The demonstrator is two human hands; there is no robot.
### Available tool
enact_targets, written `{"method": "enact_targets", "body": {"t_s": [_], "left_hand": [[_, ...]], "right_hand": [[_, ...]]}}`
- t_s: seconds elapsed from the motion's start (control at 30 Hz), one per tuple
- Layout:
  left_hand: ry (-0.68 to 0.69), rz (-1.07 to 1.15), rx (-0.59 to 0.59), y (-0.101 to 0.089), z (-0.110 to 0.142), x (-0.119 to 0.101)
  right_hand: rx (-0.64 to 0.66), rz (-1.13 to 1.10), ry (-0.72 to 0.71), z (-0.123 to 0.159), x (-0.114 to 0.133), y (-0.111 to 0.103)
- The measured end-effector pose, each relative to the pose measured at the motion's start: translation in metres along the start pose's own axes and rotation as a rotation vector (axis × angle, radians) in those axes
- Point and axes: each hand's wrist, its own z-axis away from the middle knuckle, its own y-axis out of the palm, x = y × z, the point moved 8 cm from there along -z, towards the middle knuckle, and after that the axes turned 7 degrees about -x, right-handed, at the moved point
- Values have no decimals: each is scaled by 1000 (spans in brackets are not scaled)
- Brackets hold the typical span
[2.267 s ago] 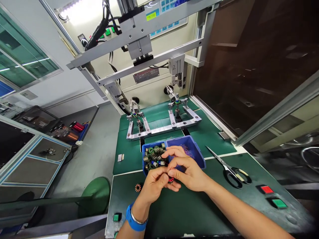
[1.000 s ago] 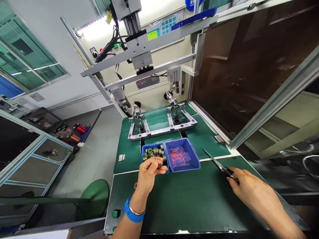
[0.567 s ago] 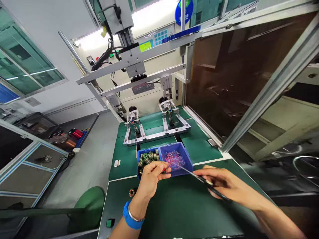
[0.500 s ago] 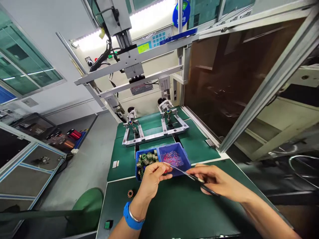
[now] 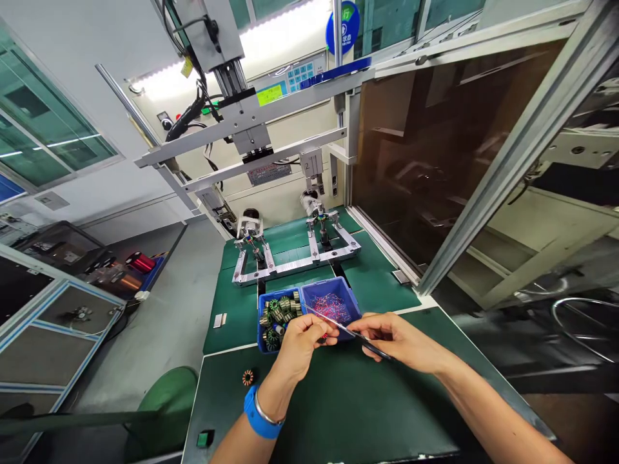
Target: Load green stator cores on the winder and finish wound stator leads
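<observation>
My left hand (image 5: 302, 341), a blue band and a metal bangle at its wrist, is closed on a small wound stator (image 5: 323, 338). Only a bit of its red shows between the fingers. My right hand (image 5: 396, 341) grips black-handled scissors (image 5: 372, 345) whose thin metal blades point left, passing over my left fingertips. Just beyond the hands stand two blue bins. The left bin (image 5: 260, 328) holds several green stators (image 5: 283, 309); the right bin (image 5: 355, 299) has many short red and blue wire scraps (image 5: 331, 306). One copper-wound stator (image 5: 247, 377) lies on the green table left of my left hand.
Behind the bins, a metal fixture frame (image 5: 294, 265) with two stations sits under a machine crossbar (image 5: 271, 158). A brown panel (image 5: 435, 142) walls the right side. A small green block (image 5: 205, 439) lies near the table's left edge, and a green stool (image 5: 169, 406) stands beside it.
My right hand has moved left, bringing the scissors closer to my left hand, with the blades now over its fingertips. The left hand keeps its grip. The camera view has shifted slightly.
</observation>
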Motion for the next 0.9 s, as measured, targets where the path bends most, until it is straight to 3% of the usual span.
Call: {"method": "enact_targets", "body": {"t_s": [0.27,0.43,0.5,0.57,0.63,0.7,0.8,0.9], "left_hand": [[-13,-4,-16,1,-5,4],[-23,9,-12,-6,1,0],[-9,17,12,-13,6,-7],[16,26,42,-22,8,-14],[46,47,76,-30,9,-19],[83,81,119,-37,9,-23],[136,139,211,-42,10,-24],[171,201,327,-42,14,-22]], "right_hand": [[-48,67,105,2,1,-1],[-119,96,166,18,5,-7],[-238,129,116,31,2,-23],[-441,268,30,49,-5,-50],[-644,576,-60,67,-14,-77],[-715,928,-148,76,-20,-87],[-663,1152,-299,70,-9,-72],[-564,987,-460,43,29,-31]]}}
